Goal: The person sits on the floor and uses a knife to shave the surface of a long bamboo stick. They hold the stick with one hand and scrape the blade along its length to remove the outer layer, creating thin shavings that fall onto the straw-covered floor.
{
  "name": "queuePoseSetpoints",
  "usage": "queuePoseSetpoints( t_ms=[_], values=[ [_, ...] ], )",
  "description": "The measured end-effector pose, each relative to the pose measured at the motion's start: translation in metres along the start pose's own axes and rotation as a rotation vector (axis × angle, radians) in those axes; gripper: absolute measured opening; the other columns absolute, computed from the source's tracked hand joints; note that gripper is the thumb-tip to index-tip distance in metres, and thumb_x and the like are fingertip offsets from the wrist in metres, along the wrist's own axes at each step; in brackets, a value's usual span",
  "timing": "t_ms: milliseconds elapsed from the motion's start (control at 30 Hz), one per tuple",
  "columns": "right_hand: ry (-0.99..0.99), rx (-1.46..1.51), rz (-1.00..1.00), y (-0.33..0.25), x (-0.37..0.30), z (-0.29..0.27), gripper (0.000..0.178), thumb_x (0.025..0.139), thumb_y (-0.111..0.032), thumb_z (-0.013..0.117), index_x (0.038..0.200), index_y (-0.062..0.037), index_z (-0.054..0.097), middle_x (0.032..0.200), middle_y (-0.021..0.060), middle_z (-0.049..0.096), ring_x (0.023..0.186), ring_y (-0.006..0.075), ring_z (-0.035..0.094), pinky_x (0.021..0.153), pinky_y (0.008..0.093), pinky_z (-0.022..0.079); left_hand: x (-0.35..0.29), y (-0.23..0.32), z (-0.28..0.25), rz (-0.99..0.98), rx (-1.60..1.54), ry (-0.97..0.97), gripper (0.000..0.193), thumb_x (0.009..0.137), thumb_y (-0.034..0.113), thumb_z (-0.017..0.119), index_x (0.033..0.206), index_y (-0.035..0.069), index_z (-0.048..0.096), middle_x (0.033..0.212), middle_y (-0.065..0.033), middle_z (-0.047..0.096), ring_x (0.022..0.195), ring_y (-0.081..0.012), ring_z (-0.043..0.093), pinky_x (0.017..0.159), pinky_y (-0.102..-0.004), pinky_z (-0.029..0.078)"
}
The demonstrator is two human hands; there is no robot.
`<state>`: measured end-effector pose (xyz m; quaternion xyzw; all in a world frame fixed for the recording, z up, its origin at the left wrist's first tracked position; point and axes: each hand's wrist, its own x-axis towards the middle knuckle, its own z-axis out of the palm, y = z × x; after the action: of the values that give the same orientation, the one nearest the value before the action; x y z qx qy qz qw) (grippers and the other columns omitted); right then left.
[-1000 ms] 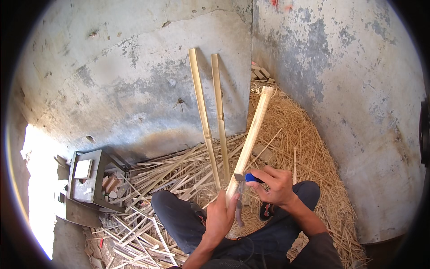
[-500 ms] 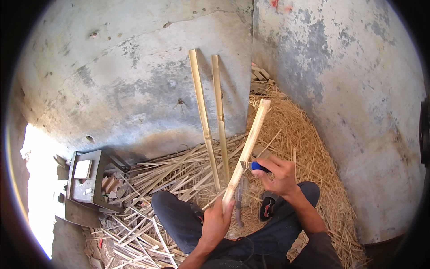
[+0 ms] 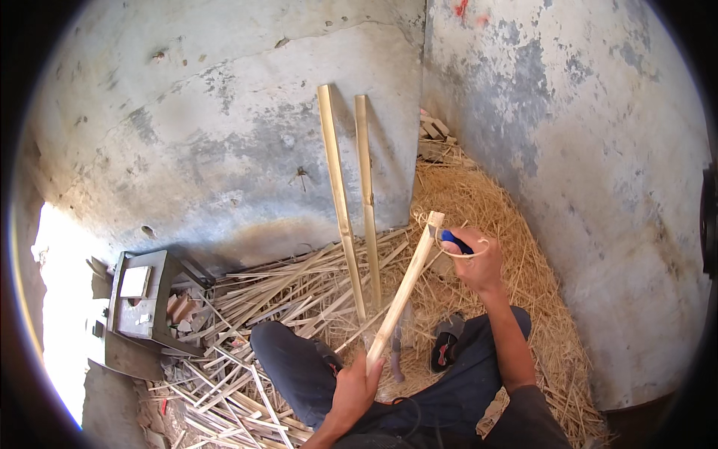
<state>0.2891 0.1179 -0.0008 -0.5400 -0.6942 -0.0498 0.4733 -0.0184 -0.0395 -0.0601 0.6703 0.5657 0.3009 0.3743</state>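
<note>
From the head camera, the left hand (image 3: 357,389) is gripping the bottom end of a bamboo stick (image 3: 404,288), fingers wrapped tight around it, and the stick is slanting up over the lap toward the top right. At the stick's top end the right hand (image 3: 473,260) is closing on a blue-handled knife (image 3: 455,240), and a thin shaving (image 3: 470,251) is curling off beside it. This looks like peeling the stick; the next stroke calls for a steady hold below. Behind the stick, two bamboo slats (image 3: 351,202) are leaning on the wall (image 3: 224,150). The blade itself is hidden, and the metal box (image 3: 142,299) left of the stick is hard to make out.
</note>
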Motion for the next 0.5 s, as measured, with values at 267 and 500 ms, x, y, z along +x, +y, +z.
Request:
queuePoseSetpoints(
  t_ms=[267,500],
  values=[
    [0.008,0.105,0.078,0.000,-0.001,0.009,0.037,0.098,-0.038,0.082,0.109,-0.0035,0.084,0.097,0.0145,0.082,0.080,0.0285,0.079,0.070,0.0360,0.060,0.010,-0.017,-0.006,-0.077,-0.179,-0.157,0.040,0.114,0.034,0.062,0.107,-0.005,0.067,0.071,-0.0204,0.066,0.066,-0.0366,0.070,0.063,-0.0439,0.052],
    [0.148,0.107,0.052,-0.005,0.006,0.013,0.036,0.104,-0.036,0.076,0.110,-0.0014,0.082,0.089,0.0111,0.078,0.073,0.0217,0.074,0.065,0.0346,0.056,0.018,-0.030,-0.003,-0.192,-0.583,-0.471,0.050,0.121,0.042,0.043,0.087,0.007,0.053,0.068,0.0021,0.045,0.058,-0.0074,0.038,0.053,-0.0281,0.035]
  ],
)
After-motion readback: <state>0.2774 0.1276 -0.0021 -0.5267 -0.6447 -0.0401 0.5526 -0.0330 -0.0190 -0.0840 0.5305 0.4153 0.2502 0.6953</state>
